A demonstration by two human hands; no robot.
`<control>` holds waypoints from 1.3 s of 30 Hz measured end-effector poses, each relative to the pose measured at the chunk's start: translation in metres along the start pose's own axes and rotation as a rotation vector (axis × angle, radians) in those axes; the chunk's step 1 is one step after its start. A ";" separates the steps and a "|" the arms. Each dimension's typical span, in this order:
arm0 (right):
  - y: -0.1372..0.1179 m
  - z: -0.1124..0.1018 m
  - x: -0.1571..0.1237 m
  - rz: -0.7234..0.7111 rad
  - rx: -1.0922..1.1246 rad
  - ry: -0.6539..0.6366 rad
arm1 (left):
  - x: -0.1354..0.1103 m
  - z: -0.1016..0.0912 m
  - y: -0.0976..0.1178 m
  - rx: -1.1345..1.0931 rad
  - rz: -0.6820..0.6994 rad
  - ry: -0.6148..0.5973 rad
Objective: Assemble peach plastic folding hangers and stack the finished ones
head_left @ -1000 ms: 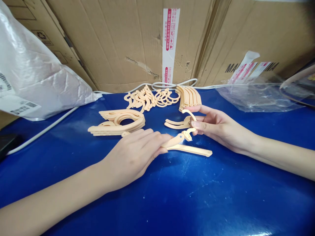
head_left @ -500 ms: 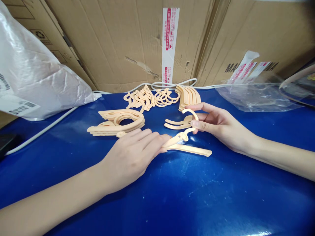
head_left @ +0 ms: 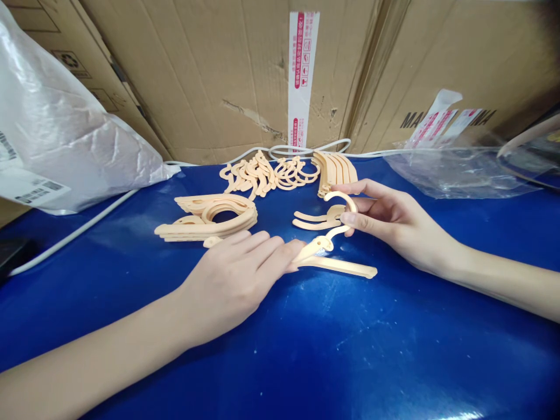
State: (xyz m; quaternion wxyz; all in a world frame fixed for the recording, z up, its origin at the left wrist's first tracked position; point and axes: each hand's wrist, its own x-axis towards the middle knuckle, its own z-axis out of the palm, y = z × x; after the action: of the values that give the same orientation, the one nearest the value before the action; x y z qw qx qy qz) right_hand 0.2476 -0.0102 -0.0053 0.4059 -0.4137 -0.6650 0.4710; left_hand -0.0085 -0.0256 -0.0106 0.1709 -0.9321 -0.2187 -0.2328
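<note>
My left hand [head_left: 245, 280] is closed around a cream plastic hanger arm [head_left: 312, 249]; much of it is hidden under my fingers. Between the thumb and fingers of my right hand [head_left: 385, 224] is a curved cream hanger hook [head_left: 350, 204], its lower end meeting the arm's tip. A straight hanger piece [head_left: 341, 267] juts out to the right from below my left hand. Just behind the hook lie a few forked-looking cream pieces [head_left: 317, 220], partly covered by my right fingers. Left of them sits a stack of folded hangers [head_left: 210, 227].
Toward the back of the blue table [head_left: 306, 361] are a pile of loose hanger parts [head_left: 258, 175] and a row of curved arms [head_left: 336, 170]. Cardboard boxes [head_left: 219, 70] stand behind a white cable [head_left: 245, 154]. A silvery bag [head_left: 74, 122] and clear plastic [head_left: 464, 172] flank them.
The hook in my right hand has shifted very slightly to the right. My left hand and the hanger arm are almost unmoved; the piles are the same.
</note>
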 end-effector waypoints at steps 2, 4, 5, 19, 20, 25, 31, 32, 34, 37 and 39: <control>-0.001 0.000 0.000 -0.004 -0.020 0.010 | -0.002 0.000 0.000 0.017 0.001 -0.007; -0.003 0.001 0.000 -0.012 -0.037 0.026 | -0.003 0.001 0.000 0.032 0.000 -0.017; -0.003 0.001 0.000 -0.015 -0.046 0.033 | -0.004 0.001 0.000 0.037 0.000 -0.020; -0.007 0.000 -0.001 -0.008 -0.064 0.001 | -0.001 0.001 0.000 0.071 0.001 -0.041; -0.007 0.000 -0.001 -0.003 -0.051 -0.005 | -0.001 0.002 0.000 0.064 0.004 -0.038; -0.005 0.001 -0.001 0.023 -0.028 -0.012 | 0.002 0.001 0.002 0.047 0.029 -0.027; -0.006 0.001 -0.001 0.000 -0.032 -0.001 | 0.002 0.001 0.001 0.046 0.008 -0.015; -0.007 0.002 -0.001 -0.004 -0.046 0.014 | 0.002 0.001 0.000 0.041 -0.001 -0.014; -0.009 0.004 -0.002 -0.018 -0.064 0.042 | 0.001 0.000 0.002 0.020 -0.025 -0.015; -0.016 0.008 -0.005 -0.036 -0.044 0.023 | 0.003 -0.004 0.007 -0.035 -0.061 -0.020; -0.020 0.011 -0.007 -0.038 -0.022 -0.025 | 0.006 -0.010 0.011 -0.117 -0.100 -0.058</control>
State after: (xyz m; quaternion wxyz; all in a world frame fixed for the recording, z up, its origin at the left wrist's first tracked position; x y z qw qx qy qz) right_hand 0.2360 -0.0245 0.0107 0.4016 -0.3995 -0.6830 0.4611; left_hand -0.0016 -0.0372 -0.0016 0.0979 -0.9347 -0.2561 -0.2264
